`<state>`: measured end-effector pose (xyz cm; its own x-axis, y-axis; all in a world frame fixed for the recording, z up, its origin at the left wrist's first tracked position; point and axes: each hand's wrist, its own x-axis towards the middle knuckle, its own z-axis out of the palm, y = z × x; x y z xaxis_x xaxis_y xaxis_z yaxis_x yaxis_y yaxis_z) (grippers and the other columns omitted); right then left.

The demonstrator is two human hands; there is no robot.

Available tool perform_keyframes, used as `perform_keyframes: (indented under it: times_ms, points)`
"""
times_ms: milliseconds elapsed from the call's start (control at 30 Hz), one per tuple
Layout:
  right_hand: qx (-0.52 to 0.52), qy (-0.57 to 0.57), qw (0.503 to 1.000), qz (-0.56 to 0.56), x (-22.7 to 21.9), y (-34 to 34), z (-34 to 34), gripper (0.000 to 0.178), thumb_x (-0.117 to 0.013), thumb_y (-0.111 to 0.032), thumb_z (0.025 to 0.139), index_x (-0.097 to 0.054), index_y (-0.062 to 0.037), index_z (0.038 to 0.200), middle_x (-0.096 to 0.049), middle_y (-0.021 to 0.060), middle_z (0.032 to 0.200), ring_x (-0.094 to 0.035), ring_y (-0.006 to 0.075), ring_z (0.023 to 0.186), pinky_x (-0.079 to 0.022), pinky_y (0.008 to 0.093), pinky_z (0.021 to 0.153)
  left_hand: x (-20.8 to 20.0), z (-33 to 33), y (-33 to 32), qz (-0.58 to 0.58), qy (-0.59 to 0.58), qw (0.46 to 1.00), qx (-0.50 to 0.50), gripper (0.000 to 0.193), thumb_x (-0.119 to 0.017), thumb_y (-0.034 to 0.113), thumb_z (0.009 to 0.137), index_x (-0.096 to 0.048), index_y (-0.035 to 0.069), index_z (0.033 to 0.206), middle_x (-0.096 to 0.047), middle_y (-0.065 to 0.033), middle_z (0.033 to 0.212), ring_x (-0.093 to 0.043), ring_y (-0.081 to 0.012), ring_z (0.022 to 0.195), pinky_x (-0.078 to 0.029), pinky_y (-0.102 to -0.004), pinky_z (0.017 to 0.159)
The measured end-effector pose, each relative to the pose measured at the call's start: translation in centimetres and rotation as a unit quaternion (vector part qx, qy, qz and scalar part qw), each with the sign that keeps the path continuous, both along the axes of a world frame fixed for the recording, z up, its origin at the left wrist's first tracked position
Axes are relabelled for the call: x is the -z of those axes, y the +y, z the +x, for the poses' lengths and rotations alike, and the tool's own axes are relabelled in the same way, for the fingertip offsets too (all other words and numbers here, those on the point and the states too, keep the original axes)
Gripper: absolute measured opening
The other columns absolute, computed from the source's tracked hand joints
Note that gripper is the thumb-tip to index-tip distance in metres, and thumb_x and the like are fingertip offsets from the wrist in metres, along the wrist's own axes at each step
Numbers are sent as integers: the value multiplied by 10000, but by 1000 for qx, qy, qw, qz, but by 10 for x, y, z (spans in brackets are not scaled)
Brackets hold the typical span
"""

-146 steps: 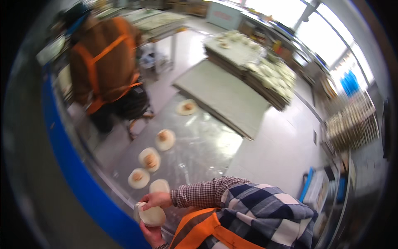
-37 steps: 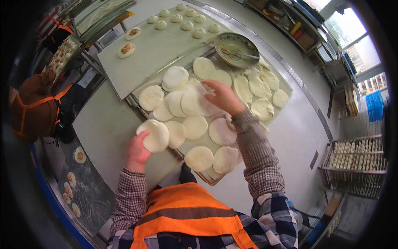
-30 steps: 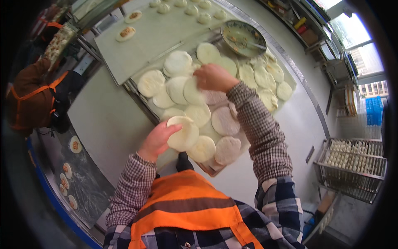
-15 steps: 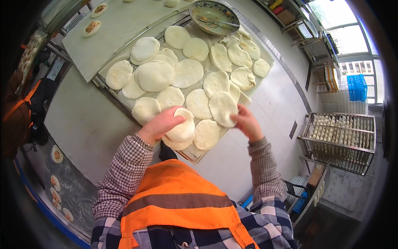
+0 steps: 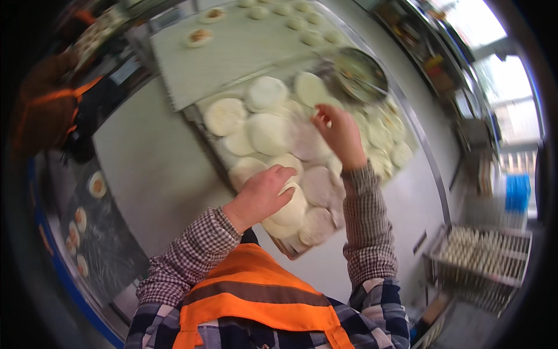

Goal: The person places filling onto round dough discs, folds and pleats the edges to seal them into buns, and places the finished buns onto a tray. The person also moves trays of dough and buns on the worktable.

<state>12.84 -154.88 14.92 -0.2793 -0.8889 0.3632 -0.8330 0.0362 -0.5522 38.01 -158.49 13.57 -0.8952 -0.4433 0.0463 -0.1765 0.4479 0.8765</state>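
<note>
Over the near left of a floured tray lie my left hand (image 5: 260, 195) and a flat pale dough round (image 5: 292, 209) beside it. Thumb and fingers of that hand are apart, the thumb over the edge of the round. My right hand (image 5: 342, 135) hovers farther out, above the dough on the right half of the tray, just short of the bowl. Its fingers curl in toward the thumb, and no dough shows in them. Several more dough rounds (image 5: 270, 132) overlap across the tray, blurred by motion.
A patterned bowl (image 5: 359, 75) with a spoon stands at the tray's far right corner. Beyond, a board (image 5: 232, 55) carries dough balls and filled rounds. More filled rounds (image 5: 81, 220) lie on a dark surface at left. A rack (image 5: 482, 253) of dough pieces stands right; another person (image 5: 52, 110) is at left.
The view has swung, shifting the scene right and down. My right hand has let go of the dough round and moved farther out. My left fingers have lifted and spread off their round.
</note>
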Motion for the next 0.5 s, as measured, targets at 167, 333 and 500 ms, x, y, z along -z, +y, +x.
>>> perform_keyframes:
  times_ms: [167,333,500]
  points:
    - [-51,173,968,173,42,-143,-11,228,-626,-283,845,-622,-80,739,-604,165,724,-596,349,674,-461,473,592,7,45,-19,-28,7,993,-117,279,-619,153,830,-625,41,1086,-637,-175,958,-624,-363,878,-517,-434,791]
    - [28,82,993,83,44,-160,11,170,-646,-169,796,-595,-31,880,-642,149,827,-619,298,742,-491,394,682,24,115,-31,16,62,965,-255,152,-584,81,855,-600,13,989,-631,-127,859,-622,-300,755,-507,-377,683]
    - [-64,-126,990,-12,44,-161,-33,165,-582,-86,894,-594,-11,1041,-599,49,879,-552,120,772,-477,274,686,33,224,-15,57,35,940,-334,165,-583,70,875,-608,3,1024,-655,-114,878,-638,-234,764,-513,-335,697]
